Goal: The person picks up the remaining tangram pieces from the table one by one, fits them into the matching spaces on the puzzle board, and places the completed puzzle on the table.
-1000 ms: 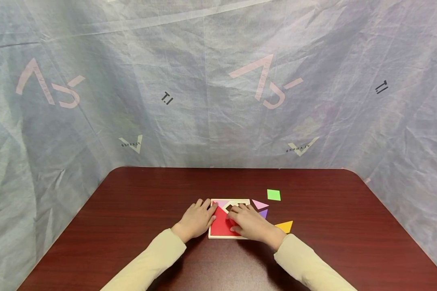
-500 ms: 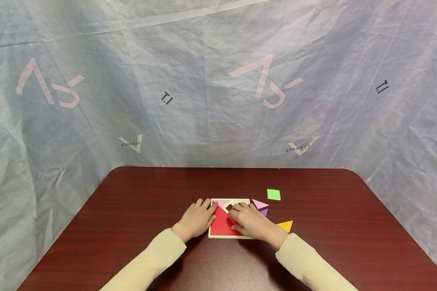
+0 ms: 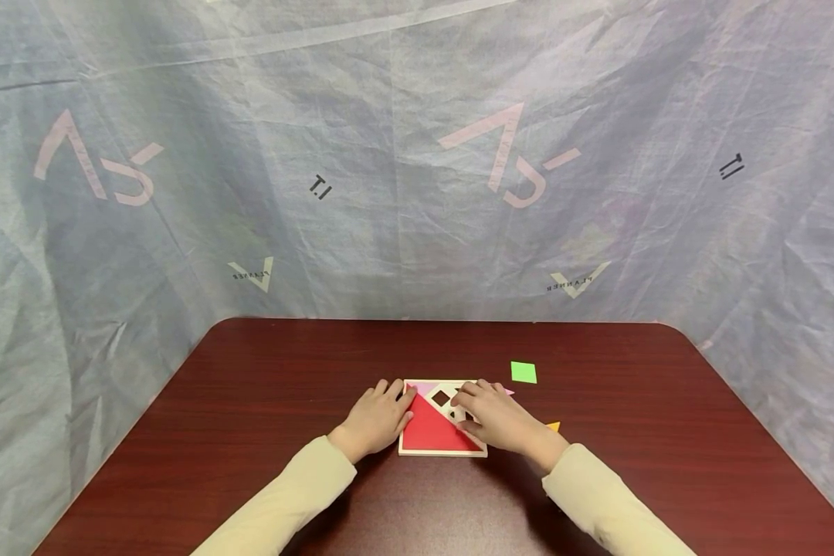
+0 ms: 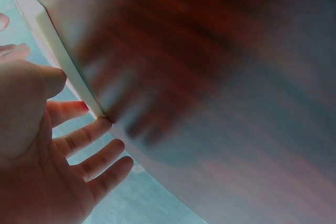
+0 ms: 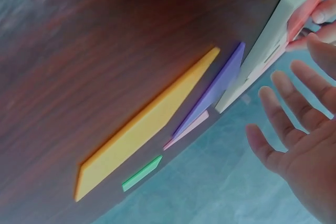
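Observation:
A shallow wooden tangram tray point(image 3: 442, 454) lies on the table, its lower left half filled by a red triangle point(image 3: 427, 432). A lilac piece point(image 3: 420, 386) sits in its upper left corner, beside bare wood with cut-out holes. My left hand point(image 3: 374, 417) rests at the tray's left edge, fingertips touching the rim in the left wrist view. My right hand point(image 3: 503, 418) is over the tray's right side, fingers apart and holding nothing. Near it, in the right wrist view, lie a purple piece point(image 5: 215, 90) and a pink triangle point(image 5: 189, 129); the head view hides the purple one.
Right of the tray lie a yellow piece point(image 5: 149, 121), mostly hidden by my right hand in the head view, and a green piece point(image 3: 523, 372) farther back. A grey printed cloth point(image 3: 403, 193) hangs behind the dark red table point(image 3: 285, 355).
My right hand has moved right, off the red triangle, uncovering its right corner and the holes. It now covers the purple piece and most of the pink and yellow ones. My left hand has stayed put.

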`<control>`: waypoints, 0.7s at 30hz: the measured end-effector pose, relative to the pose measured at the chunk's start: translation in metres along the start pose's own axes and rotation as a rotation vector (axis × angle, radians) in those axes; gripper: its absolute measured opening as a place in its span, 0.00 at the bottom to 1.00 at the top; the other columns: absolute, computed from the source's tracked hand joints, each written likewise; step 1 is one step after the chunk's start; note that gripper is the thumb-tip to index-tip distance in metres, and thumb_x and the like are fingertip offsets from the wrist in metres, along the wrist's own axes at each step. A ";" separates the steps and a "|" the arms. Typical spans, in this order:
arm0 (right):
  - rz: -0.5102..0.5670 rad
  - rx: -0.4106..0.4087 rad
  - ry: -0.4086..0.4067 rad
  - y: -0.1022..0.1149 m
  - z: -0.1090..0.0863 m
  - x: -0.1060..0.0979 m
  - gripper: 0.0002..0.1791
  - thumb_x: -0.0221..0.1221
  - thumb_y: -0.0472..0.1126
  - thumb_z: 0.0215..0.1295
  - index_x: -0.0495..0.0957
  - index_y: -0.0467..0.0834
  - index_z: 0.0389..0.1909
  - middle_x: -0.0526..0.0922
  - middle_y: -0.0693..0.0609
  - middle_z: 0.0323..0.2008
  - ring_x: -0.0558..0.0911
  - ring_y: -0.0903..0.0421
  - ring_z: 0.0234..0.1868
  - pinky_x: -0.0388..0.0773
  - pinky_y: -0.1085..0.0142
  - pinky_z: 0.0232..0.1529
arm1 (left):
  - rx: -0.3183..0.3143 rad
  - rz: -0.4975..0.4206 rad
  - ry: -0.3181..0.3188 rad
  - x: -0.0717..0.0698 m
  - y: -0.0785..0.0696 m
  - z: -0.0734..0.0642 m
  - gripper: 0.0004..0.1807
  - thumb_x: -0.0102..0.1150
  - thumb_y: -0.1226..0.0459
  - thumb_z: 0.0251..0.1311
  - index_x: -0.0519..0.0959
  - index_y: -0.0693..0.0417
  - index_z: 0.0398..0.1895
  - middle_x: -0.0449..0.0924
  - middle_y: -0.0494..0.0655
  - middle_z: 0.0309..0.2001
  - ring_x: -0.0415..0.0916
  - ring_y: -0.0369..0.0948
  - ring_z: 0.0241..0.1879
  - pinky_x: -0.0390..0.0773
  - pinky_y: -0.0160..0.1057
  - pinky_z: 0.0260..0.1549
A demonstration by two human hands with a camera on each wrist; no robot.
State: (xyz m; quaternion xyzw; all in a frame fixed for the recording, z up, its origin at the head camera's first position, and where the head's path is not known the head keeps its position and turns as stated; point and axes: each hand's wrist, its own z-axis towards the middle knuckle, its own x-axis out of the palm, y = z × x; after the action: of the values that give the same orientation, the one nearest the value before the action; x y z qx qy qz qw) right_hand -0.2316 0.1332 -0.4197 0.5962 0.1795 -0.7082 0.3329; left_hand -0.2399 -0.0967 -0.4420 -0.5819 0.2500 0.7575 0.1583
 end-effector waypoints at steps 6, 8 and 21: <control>-0.017 0.018 -0.019 -0.010 -0.008 -0.004 0.15 0.64 0.42 0.53 0.78 0.45 0.42 0.76 0.54 0.40 0.72 0.55 0.39 0.68 0.56 0.41 | 0.004 0.000 -0.003 0.000 0.000 0.000 0.22 0.47 0.52 0.64 0.72 0.51 0.58 0.70 0.51 0.50 0.68 0.48 0.45 0.74 0.43 0.41; -0.026 0.022 -0.023 -0.013 -0.011 -0.006 0.15 0.64 0.42 0.52 0.78 0.45 0.42 0.76 0.53 0.40 0.72 0.55 0.39 0.68 0.56 0.40 | 0.005 0.000 0.000 0.000 0.000 0.000 0.22 0.47 0.52 0.64 0.72 0.51 0.58 0.70 0.51 0.50 0.68 0.48 0.46 0.74 0.43 0.41; -0.045 0.052 -0.050 -0.036 -0.032 -0.013 0.14 0.65 0.40 0.52 0.79 0.43 0.40 0.77 0.52 0.39 0.74 0.54 0.39 0.67 0.58 0.37 | -0.009 -0.002 0.006 0.001 0.000 0.000 0.22 0.46 0.52 0.64 0.71 0.50 0.58 0.70 0.51 0.51 0.69 0.48 0.47 0.73 0.44 0.42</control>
State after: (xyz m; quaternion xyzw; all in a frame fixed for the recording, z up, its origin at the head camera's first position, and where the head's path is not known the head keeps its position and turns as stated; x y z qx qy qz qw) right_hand -0.2320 0.1836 -0.4191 0.5826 0.1660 -0.7345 0.3057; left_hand -0.2404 -0.0964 -0.4434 -0.5853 0.2463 0.7567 0.1556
